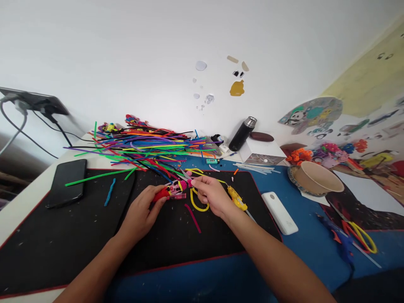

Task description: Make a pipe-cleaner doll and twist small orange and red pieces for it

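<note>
Wrapped around the red lower end of a small pipe-cleaner figure [175,187], my left hand [140,212] is closed. The figure lies nearly sideways, with pink, yellow and black parts in its middle. My right hand [213,195] pinches a small magenta fuzzy piece [190,183] at the figure's other end. Just below the figure is a pinkish clear tube [178,196]. A yellow loop [199,207] lies beside my right fingers; its kind is unclear. A magenta pipe-cleaner piece [192,219] rests on the black mat [164,244]. To the right sits a yellow glue gun [236,199].
Many coloured pipe cleaners [148,145] are heaped along the wall. A phone [67,183] and a blue twisted piece [110,192] lie left. Rightward are a white power bank [280,213], a bowl [320,179], a blue glue gun [339,240] and scissors [360,235]. A black flask [242,134] leans behind.
</note>
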{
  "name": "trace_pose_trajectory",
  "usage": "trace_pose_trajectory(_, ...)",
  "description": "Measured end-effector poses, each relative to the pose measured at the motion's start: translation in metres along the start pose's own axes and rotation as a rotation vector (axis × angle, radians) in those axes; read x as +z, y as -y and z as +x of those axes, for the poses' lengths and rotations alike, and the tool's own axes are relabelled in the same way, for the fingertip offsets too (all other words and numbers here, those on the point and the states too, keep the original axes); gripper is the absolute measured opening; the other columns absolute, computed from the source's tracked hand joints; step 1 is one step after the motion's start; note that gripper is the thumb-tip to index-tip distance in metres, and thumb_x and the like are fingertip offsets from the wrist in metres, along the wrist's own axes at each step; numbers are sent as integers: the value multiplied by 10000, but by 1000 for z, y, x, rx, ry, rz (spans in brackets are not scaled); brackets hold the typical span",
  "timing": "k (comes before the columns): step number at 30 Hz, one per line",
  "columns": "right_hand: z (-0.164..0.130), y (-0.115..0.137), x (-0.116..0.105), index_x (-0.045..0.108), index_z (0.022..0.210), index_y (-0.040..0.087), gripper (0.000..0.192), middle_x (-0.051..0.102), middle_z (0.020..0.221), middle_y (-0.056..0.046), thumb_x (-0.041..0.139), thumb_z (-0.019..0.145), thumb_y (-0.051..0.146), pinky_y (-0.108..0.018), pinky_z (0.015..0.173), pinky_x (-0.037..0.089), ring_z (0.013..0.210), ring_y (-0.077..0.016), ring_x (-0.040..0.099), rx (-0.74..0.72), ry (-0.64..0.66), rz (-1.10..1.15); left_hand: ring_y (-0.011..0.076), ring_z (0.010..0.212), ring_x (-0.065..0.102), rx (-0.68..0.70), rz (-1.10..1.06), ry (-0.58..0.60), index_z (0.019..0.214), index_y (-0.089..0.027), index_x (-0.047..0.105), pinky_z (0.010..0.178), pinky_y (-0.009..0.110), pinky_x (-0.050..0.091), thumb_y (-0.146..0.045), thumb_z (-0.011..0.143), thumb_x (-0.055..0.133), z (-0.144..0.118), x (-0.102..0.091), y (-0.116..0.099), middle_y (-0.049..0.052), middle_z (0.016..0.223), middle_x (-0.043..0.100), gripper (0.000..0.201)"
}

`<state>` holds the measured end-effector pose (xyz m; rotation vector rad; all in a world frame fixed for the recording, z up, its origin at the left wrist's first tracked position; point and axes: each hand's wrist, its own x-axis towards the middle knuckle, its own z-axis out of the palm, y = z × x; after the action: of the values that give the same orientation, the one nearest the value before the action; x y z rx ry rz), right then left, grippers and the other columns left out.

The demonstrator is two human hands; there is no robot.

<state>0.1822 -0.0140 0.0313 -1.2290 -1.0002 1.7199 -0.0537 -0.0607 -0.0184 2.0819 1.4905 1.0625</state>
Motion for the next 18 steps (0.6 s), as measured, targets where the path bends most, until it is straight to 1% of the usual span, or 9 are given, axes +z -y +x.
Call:
trace_pose_trajectory(5, 3, -2, -1, 626, 778, 172, 371, 362, 477, 123, 863, 666, 435, -231, 421, 118, 376, -37, 264, 17, -15, 31, 264, 1053, 670, 2, 19, 6, 1256, -207, 607, 956, 382, 536, -394, 1034, 469, -1, 0, 1, 99, 1129, 705, 322)
trace_pose_trajectory(10, 3, -3, -1, 622, 776, 172, 351, 360, 473, 123, 848, 693, 427, -230, 424, 128, 384, -38, 255, 5, -15, 16, 265, 1056, 672, 0, 17, 9, 1255, -207, 608, 949, 375, 538, -389, 1031, 472, -2, 0, 1, 102, 1128, 707, 319)
trace_pose_trajectory(18, 4, -5, -1, 621, 775, 174, 369, 358, 479, 123, 858, 692, 444, -231, 423, 122, 378, -36, 261, -3, -5, 26, 273, 1038, 679, 15, 38, -16, 1230, -209, 615, 938, 389, 545, -397, 1024, 489, -2, -1, 0, 103, 1115, 717, 306)
